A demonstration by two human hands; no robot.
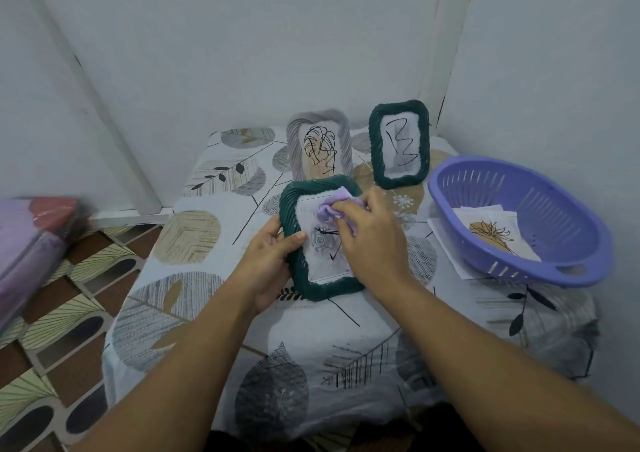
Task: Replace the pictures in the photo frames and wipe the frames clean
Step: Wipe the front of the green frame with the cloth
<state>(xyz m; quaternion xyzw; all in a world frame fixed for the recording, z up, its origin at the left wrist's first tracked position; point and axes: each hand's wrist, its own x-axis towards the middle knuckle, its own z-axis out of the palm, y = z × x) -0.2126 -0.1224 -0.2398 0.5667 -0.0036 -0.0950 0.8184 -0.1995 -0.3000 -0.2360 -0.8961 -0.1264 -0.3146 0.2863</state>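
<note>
A dark green woven photo frame (322, 287) is held tilted over the middle of the table. My left hand (272, 261) grips its left edge, thumb on the glass. My right hand (372, 240) pinches a lilac cloth (330, 209) and presses it on the upper part of the frame's glass, over a picture with a grey rose. Behind, a grey woven frame (320, 146) with a leaf drawing and a second green frame (400, 143) with black scribbles stand upright near the wall.
A purple plastic basket (568, 271) sits at the right with loose pictures (491, 233) in it, one sheet poking out under its rim. The table carries a leaf-print cloth (194, 233). A blurred pink and purple bundle (31, 243) lies at the left over the patterned floor.
</note>
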